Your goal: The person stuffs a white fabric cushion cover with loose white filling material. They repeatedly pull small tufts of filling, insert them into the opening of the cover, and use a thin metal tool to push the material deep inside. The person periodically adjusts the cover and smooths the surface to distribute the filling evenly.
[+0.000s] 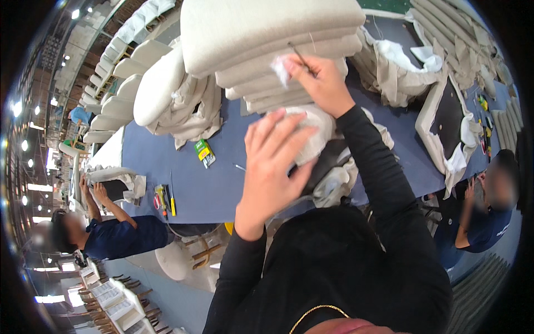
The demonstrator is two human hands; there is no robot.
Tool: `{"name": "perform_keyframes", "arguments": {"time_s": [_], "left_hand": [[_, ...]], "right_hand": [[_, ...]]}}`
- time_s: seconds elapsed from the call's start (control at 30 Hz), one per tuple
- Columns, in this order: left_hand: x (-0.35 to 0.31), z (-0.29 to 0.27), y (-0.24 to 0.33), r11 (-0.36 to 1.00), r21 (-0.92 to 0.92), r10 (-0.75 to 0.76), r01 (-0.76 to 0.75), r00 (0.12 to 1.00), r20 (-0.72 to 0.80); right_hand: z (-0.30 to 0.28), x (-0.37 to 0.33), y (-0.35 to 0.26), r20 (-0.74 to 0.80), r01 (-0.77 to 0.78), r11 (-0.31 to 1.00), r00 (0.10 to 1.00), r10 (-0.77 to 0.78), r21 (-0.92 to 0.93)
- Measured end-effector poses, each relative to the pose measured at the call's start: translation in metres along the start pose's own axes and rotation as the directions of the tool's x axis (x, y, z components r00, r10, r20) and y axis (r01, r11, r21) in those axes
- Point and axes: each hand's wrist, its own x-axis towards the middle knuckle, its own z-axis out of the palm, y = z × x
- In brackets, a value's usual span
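My left hand [275, 158] is open, fingers spread, over a beige fabric-covered seat cushion [318, 140] in front of me. Its fingertips seem to rest on the cushion, whose dark underside and loose cloth edges show beside my wrist. My right hand [325, 84] is closed a little farther off, pinching a tuft of white wadding [280, 70] along with a thin dark pointed tool [298, 54]. The tool's exact kind cannot be told. Just beyond both hands rises a tall stack of beige upholstered cushions [272, 28].
The blue-grey table [183, 195] carries a green-yellow box [204, 152], a screwdriver [173, 205] and more cushion piles [161, 89]. A half-covered cushion [448, 125] lies at right. Co-workers sit on the left [122, 236] and right [481, 222], each near a cushion.
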Motion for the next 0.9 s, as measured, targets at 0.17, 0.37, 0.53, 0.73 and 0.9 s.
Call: {"name": "perform_keyframes", "arguments": {"time_s": [0.17, 0.37, 0.53, 0.73, 0.9], "left_hand": [[0.007, -0.005, -0.039, 0.993, -0.058, -0.108, 0.105, 0.993, -0.056], [0.035, -0.012, -0.069, 0.999, -0.028, 0.015, -0.017, 0.997, -0.078], [0.043, 0.006, -0.084, 0.762, -0.624, -0.130, 0.173, 0.985, 0.114], [0.054, 0.016, -0.036, 0.733, -0.545, -0.346, 0.408, 0.913, 0.217], [0.069, 0.034, -0.002, 0.935, -0.350, -0.040, 0.050, 0.999, 0.037]], "right_hand": [[-0.009, -0.051, -0.033, -0.252, 0.120, 0.977, 0.954, -0.162, -0.174], [0.010, -0.145, -0.058, -0.317, -0.073, 0.956, 0.934, 0.166, 0.284], [0.009, -0.169, -0.065, -0.211, -0.193, 0.959, 0.949, 0.236, 0.205], [0.003, -0.148, -0.077, -0.261, -0.214, 0.975, 0.939, 0.224, 0.066], [-0.007, -0.128, -0.061, -0.352, -0.223, 0.974, 0.914, 0.200, -0.026]]}}
